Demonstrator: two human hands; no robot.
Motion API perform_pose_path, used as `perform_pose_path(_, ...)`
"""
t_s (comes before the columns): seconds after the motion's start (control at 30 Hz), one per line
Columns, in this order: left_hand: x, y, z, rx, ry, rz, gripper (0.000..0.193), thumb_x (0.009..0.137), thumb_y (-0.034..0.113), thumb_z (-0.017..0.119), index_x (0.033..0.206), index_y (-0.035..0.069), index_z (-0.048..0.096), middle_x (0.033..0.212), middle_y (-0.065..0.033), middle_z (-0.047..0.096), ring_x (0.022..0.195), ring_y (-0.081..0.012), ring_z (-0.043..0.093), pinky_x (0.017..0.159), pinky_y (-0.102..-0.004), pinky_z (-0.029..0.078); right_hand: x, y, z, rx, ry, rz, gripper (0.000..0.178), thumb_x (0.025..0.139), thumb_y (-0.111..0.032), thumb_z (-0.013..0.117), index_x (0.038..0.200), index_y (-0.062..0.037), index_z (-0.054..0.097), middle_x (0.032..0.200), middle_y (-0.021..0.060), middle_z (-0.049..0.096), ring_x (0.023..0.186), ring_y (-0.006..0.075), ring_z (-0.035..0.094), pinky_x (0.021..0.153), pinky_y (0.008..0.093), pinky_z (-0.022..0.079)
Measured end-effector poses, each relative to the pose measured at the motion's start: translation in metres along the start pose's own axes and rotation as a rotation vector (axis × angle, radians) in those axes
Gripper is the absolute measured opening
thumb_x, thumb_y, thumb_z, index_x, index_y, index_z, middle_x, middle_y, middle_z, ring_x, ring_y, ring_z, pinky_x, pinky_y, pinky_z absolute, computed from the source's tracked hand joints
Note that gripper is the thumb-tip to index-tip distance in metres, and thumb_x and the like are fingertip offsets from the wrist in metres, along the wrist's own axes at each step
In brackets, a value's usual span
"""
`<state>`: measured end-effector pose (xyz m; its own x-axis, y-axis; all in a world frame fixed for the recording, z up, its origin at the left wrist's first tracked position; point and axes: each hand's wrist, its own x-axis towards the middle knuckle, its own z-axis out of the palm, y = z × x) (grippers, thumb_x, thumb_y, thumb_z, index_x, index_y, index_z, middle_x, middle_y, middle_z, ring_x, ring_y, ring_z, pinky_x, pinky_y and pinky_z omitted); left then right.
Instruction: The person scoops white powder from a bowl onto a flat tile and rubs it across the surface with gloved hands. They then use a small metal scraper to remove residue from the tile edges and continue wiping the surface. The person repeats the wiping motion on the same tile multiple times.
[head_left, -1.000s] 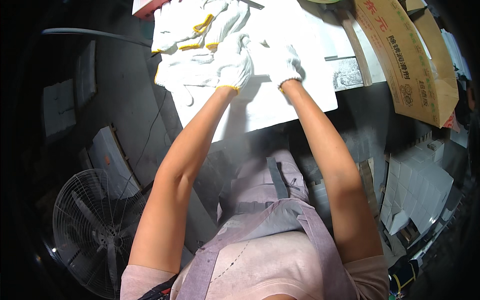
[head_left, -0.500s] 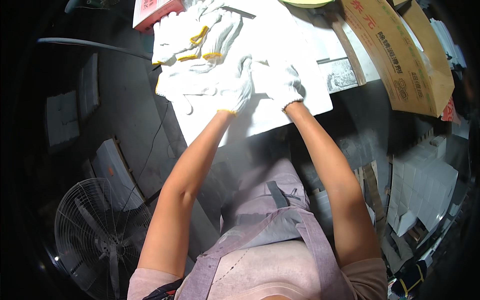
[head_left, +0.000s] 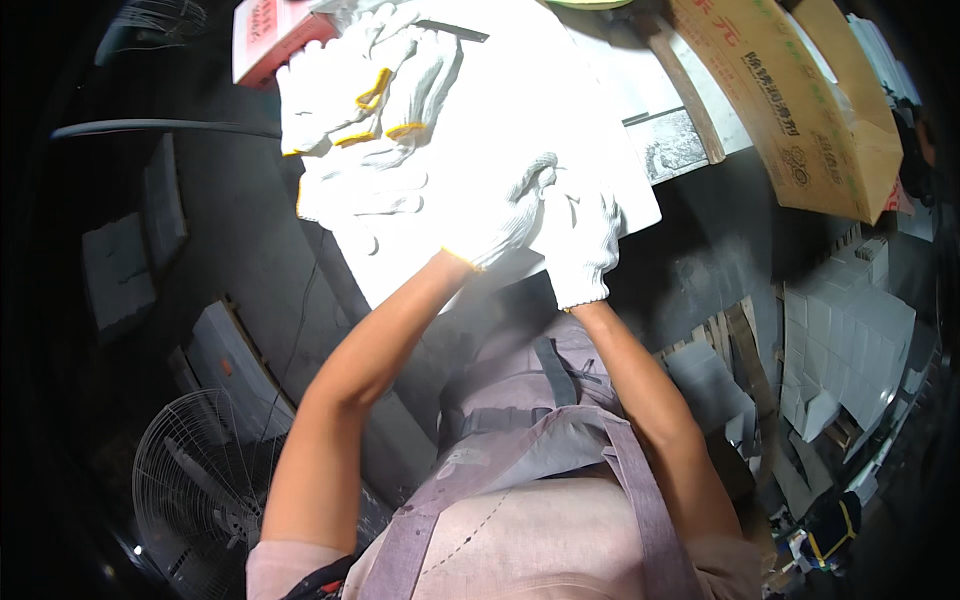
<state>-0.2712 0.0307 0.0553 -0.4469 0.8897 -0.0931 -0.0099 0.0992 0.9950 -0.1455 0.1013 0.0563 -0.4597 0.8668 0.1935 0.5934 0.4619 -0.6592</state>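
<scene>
Both my hands wear white knit gloves and meet over the near part of a brightly lit white sheet-like surface [head_left: 480, 120]. My left hand [head_left: 500, 220] has its fingers curled closed against the fingers of my right hand; glare hides what they grip. My right hand [head_left: 588, 240] points away from me, its gloved fingers stretched out and partly apart, the cuff around the wrist. Left of them lies a single white glove [head_left: 375, 195]. Beyond it rests a pile of white gloves [head_left: 365, 95] with yellow cuff edges.
A red and white box [head_left: 275, 40] stands at the far left, with a thin dark metal strip [head_left: 455, 31] nearby. On the right are a wooden bar [head_left: 685, 85] and a brown carton [head_left: 765, 100]. A caged fan [head_left: 205, 480] stands lower left; stacked pale blocks [head_left: 850, 350] are at right.
My right hand has drawn nearer my body, and my left has shifted right to meet it. The left fingers have curled closed at the right hand's fingers. The whole view has tilted slightly.
</scene>
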Motion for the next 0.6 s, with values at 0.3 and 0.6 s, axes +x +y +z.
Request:
perform_pose_path(0.3, 0.049, 0.009, -0.017, 0.585, 0.235, 0.17, 0.038, 0.101, 0.01, 0.056, 0.138, 0.006, 0.062, 0.125, -0.0157, 0.07, 0.115, -0.0264, 0.066, 0.101, -0.0351, 0.051, 0.076, -0.012, 0.007, -0.271, -0.205, -0.346, 0.03, 0.099, -0.037, 0.061, 0.113, -0.0148, 0.075, 0.112, 0.0096, 0.072, 0.109, 0.032, 0.066, 0.098, 0.0478, 0.052)
perform_pose_path(0.6, 0.053, -0.029, -0.02, 0.432, 0.299, 0.034, 0.028, 0.106, 0.019, 0.057, 0.129, 0.007, 0.068, 0.116, -0.0156, 0.071, 0.11, -0.0248, 0.066, 0.099, -0.0345, 0.051, 0.088, -0.011, 0.014, -0.1, -0.247, -0.266, 0.038, 0.098, -0.043, 0.061, 0.119, -0.0133, 0.074, 0.12, 0.0127, 0.073, 0.111, 0.0341, 0.067, 0.095, 0.0474, 0.054)
